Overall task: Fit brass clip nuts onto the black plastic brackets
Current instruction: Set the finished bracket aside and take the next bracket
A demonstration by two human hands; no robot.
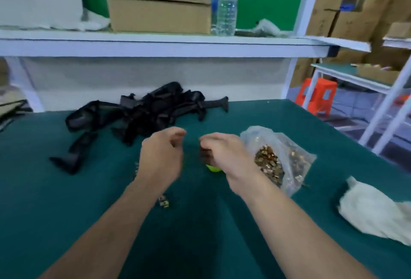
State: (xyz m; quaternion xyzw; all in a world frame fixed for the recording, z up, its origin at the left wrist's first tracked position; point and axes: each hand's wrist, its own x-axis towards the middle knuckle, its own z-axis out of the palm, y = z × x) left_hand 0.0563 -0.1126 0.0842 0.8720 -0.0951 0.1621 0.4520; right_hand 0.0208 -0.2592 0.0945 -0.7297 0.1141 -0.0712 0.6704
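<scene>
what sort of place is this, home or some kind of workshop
Probably a small factory assembly bench: a green-matted worktable holds a pile of black plastic brackets and an open bag of brass clip nuts, with cardboard cartons stacked behind.

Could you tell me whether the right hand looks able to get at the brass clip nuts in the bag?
Probably yes: the right hand is close beside the plastic bag of brass clip nuts, with nothing between them. It seems to grip a dark part, though, which may hamper picking.
</scene>
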